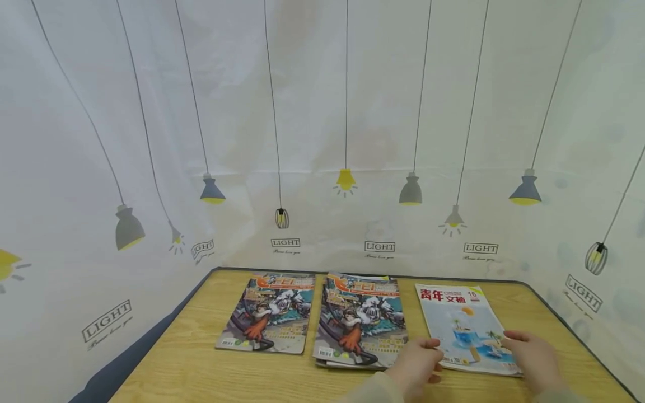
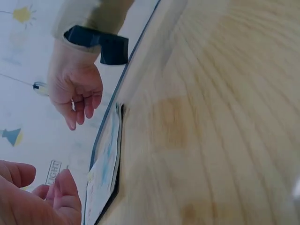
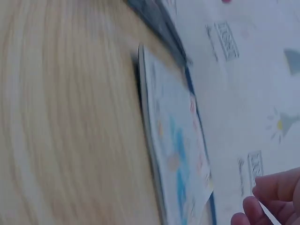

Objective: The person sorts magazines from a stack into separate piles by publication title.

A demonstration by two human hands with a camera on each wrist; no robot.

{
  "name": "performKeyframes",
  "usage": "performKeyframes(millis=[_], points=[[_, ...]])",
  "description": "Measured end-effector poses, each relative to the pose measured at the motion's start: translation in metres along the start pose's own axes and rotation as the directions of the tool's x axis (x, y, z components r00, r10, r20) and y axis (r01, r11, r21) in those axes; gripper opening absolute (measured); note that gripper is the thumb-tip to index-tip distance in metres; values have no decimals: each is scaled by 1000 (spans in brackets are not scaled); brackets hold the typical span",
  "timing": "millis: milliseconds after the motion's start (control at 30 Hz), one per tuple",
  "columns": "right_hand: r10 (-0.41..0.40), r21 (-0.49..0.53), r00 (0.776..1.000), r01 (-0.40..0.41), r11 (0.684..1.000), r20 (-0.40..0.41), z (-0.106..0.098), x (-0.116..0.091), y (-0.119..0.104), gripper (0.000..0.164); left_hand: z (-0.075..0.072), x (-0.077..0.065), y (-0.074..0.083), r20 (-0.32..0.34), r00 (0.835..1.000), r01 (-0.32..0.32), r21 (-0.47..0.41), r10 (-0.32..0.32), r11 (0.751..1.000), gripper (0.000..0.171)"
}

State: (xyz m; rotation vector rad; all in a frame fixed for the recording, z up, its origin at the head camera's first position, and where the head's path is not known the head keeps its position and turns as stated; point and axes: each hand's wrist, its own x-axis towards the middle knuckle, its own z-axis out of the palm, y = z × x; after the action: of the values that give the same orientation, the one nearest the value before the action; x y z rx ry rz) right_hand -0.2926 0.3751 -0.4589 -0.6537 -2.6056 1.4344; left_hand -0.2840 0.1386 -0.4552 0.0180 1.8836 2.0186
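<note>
A white magazine (image 1: 461,324) with red title characters and a blue beach picture lies on the right side of the wooden table. My left hand (image 1: 418,364) is at its lower left corner, fingers loosely bent with nothing between them. At the lower right edge is my right hand (image 1: 534,358), its fingers also loosely bent around nothing. From the left wrist, the magazine (image 2: 105,164) appears edge-on, with the right hand (image 2: 77,91) raised above it. The right wrist view has the magazine (image 3: 171,145) flat on the wood and the right hand's fingertips (image 3: 267,187) apart from it.
Left of the white magazine lies a comic magazine stack (image 1: 360,324), its lower edges slightly uneven. Another comic magazine (image 1: 272,313) with the same cover lies farther left. A pale curtain (image 1: 322,112) printed with lamps surrounds the wooden table (image 1: 166,369).
</note>
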Motion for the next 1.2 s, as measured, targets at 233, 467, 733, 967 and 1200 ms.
performKeyframes(millis=[233, 467, 733, 967, 1200], points=[[-92, 120, 987, 76, 990, 133, 43, -23, -44, 53, -44, 0, 10, -9, 994, -107, 50, 107, 993, 24], [-94, 166, 976, 62, 984, 195, 89, -42, -65, 43, -88, 3, 11, -105, 971, -199, 128, 213, 972, 27], [-98, 215, 977, 57, 975, 188, 132, -52, -64, 41, -139, 1, 5, -188, 953, -223, 96, 238, 970, 37], [-72, 278, 990, 36, 960, 120, 155, -58, -60, 46, -168, -2, -3, -412, 875, -207, 156, 254, 966, 33], [-59, 316, 991, 19, 949, 119, 161, -59, -54, 54, -180, -5, -11, -511, 812, -207, 202, 283, 957, 36]])
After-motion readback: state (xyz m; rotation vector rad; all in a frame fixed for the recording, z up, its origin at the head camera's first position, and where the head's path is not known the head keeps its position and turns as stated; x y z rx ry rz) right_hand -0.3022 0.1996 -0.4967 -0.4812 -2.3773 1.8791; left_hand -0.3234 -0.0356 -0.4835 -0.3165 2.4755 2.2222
